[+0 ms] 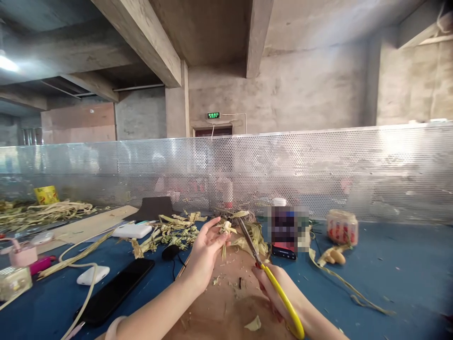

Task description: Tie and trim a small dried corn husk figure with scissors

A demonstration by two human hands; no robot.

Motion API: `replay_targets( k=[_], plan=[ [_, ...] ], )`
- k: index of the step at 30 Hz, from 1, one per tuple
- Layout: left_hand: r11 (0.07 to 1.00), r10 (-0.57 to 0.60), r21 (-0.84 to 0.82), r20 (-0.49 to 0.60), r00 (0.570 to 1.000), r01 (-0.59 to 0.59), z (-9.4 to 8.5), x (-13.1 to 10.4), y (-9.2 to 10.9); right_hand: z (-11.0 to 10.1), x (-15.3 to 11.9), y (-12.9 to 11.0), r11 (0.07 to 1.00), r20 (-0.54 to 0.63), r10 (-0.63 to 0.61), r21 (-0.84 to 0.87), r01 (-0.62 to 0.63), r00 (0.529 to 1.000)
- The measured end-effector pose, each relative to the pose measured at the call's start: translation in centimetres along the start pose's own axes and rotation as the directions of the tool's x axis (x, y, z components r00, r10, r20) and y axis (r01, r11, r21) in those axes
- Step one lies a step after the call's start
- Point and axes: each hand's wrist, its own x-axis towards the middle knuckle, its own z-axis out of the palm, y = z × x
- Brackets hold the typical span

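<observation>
Pinched in the fingers of my left hand (208,250) is a small pale woven piece of dried plant leaf (225,227), with a short strip sticking out to the right and thin stems hanging below. My right hand (274,283) grips scissors (281,288) with yellow handles; their metal blades point up and away, their tips just right of the woven piece, apart from it. Both hands are above a brown board (226,297) strewn with leaf scraps. Beyond the hands lies a heap of dried leaf strips (256,238).
A black phone (116,290), a white earbud case (93,275) and cables lie left. Dried leaf pieces (177,231) are behind my left hand. At right are a propped-up phone (283,226), a plastic jar (342,227) and a long strip (354,288). A perforated metal panel (318,174) bounds the back.
</observation>
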Motion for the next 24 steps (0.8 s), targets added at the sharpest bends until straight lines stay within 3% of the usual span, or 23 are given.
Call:
replay_targets(
  k=[3,12,24],
  plan=[
    [1.0,-0.006,0.02,0.031,0.999,0.005,0.0,-0.01,-0.05,-0.1,-0.08,0.0,0.999,0.052,-0.03,-0.023,0.032,0.998],
    [0.999,-0.009,-0.035,0.053,0.999,0.011,0.43,-0.3,0.16,-0.37,-0.38,-0.16,0.996,0.086,-0.07,-0.043,0.074,0.994],
    [0.999,0.023,0.033,0.049,0.999,-0.025,0.32,-0.32,-0.38,-0.37,-0.23,0.12,0.995,0.099,-0.081,-0.052,0.087,0.992]
  ],
)
